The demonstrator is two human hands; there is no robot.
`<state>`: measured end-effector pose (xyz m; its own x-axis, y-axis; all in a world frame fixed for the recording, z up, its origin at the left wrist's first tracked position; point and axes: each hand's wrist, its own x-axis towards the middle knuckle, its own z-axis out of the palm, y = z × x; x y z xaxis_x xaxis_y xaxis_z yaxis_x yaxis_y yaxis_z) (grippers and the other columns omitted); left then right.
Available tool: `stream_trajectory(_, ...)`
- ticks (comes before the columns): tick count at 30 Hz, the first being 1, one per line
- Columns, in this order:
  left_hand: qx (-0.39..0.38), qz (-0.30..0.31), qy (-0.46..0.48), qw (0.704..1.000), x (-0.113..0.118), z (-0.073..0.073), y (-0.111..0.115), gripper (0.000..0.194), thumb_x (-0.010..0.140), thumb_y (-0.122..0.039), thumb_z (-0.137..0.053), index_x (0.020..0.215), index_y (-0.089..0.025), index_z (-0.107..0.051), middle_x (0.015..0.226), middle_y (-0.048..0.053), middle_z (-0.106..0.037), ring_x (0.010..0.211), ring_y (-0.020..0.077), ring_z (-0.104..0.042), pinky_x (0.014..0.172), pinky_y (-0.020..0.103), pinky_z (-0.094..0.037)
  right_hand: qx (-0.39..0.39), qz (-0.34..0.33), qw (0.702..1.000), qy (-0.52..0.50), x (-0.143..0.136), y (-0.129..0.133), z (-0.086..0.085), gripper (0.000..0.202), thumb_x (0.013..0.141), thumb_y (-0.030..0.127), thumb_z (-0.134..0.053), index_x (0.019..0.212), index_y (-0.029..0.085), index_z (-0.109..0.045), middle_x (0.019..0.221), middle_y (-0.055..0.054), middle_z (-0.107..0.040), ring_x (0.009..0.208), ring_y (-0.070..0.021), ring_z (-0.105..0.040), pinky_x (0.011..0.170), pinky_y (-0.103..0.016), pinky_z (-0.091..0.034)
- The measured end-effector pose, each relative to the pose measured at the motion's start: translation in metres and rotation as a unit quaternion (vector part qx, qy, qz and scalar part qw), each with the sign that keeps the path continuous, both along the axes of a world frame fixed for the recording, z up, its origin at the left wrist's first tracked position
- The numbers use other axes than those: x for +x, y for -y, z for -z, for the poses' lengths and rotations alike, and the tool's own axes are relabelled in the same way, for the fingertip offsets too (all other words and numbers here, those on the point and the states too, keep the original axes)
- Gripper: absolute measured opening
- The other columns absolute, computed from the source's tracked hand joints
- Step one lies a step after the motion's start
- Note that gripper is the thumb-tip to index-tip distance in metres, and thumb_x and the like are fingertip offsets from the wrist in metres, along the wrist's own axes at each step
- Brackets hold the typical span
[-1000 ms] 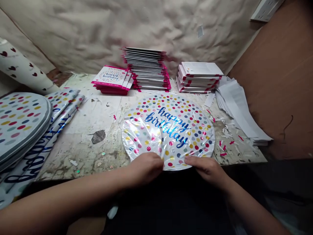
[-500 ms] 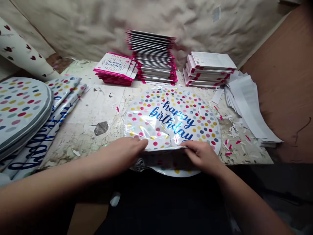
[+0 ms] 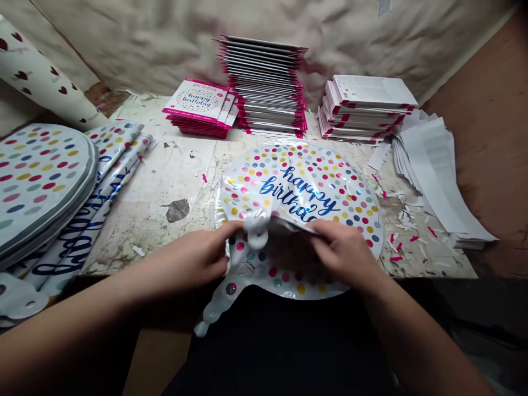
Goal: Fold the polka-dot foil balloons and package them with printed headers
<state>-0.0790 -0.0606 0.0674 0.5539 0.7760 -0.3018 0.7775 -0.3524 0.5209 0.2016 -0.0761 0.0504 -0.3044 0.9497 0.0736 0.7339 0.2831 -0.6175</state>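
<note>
A flat, round foil balloon (image 3: 305, 187) lies at the near edge of a worn table (image 3: 181, 170), straight ahead of the wearer and between two bare hands. The disc has no clear long axis, but at its near side a narrow white tail (image 3: 218, 305) slants toward the wearer and leftward, past the table's edge, so the left hand (image 3: 202, 256) is the nearer one. That hand's index finger meets a second pale tab (image 3: 256, 237) just beyond the tail; whether finger and thumb pinch it is hard to tell. The right hand (image 3: 344, 253) pinches the balloon's raised edge. The foil is shiny, white and creased, scattered with red, yellow, pink and navy dots (blue script reads "happy" and the start of "birthday"). Behind it stands a tall stack of pink-edged cards (image 3: 270, 88)
</note>
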Motion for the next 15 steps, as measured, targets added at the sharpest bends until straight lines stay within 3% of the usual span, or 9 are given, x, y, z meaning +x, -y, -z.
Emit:
stream_trajectory(3,0.050,-0.009,-0.031,0.998,-0.020,0.006,-0.003,0.056,0.080,-0.035,-0.052,0.133,-0.023,-0.039,0.071,-0.001,-0.062,0.057,0.0140,-0.057,0.050,0.021,-0.042,-0.014,0.048,0.996,-0.075,0.010,-0.003,-0.008,0.011,0.081,0.027,-0.054,0.080,0.022,-0.064,0.070,0.001,-0.065,0.064,-0.0143,-0.060,0.061,-0.023,-0.045)
stream_trajectory(6,0.223,-0.050,0.055,0.972,-0.020,0.002,-0.014,0.071,0.074,-0.047,-0.062,0.134,-0.022,-0.035,0.116,0.009,-0.056,0.096,0.0229,-0.057,0.079,0.031,-0.049,-0.070,-0.007,0.991,-0.114,0.013,0.000,-0.015,0.012,0.079,0.022,-0.054,0.083,0.023,-0.066,0.079,0.001,-0.068,0.073,-0.0152,-0.062,0.066,-0.023,-0.047)
stream_trajectory(8,0.254,-0.022,0.113,0.960,-0.008,-0.002,-0.016,0.065,0.076,-0.042,-0.062,0.132,-0.022,-0.037,0.130,0.009,-0.046,0.113,0.0255,-0.048,0.093,0.036,-0.043,-0.117,-0.059,0.984,-0.122,0.012,0.004,-0.017,0.016,0.080,0.020,-0.053,0.088,0.024,-0.067,0.086,0.001,-0.069,0.079,-0.0151,-0.063,0.069,-0.023,-0.047)
stream_trajectory(11,0.207,0.021,0.167,0.964,0.015,0.000,-0.011,0.034,0.083,-0.033,-0.055,0.115,-0.022,-0.053,0.118,0.007,-0.054,0.110,0.0221,-0.050,0.095,0.034,-0.041,-0.176,-0.060,0.974,-0.131,0.008,0.007,-0.014,0.010,0.078,0.023,-0.057,0.079,0.022,-0.067,0.077,0.001,-0.068,0.071,-0.0136,-0.061,0.063,-0.022,-0.046)
stream_trajectory(13,0.203,-0.002,0.230,0.952,0.028,0.005,-0.003,0.025,0.083,-0.033,-0.055,0.104,-0.021,-0.057,0.105,0.006,-0.059,0.100,0.0197,-0.056,0.088,0.032,-0.046,-0.200,-0.006,0.966,-0.162,0.006,0.004,-0.007,0.011,0.072,0.026,-0.065,0.064,0.019,-0.061,0.063,0.002,-0.062,0.061,-0.0118,-0.057,0.055,-0.021,-0.042)
stream_trajectory(15,0.229,-0.036,0.295,0.927,0.035,0.011,0.003,0.020,0.082,-0.032,-0.058,0.097,-0.019,-0.059,0.095,0.006,-0.061,0.090,0.0182,-0.059,0.080,0.030,-0.049,-0.238,0.035,0.945,-0.220,0.005,0.000,0.001,0.026,0.064,0.028,-0.073,0.056,0.017,-0.051,0.055,0.004,-0.055,0.053,-0.0097,-0.052,0.048,-0.020,-0.037)
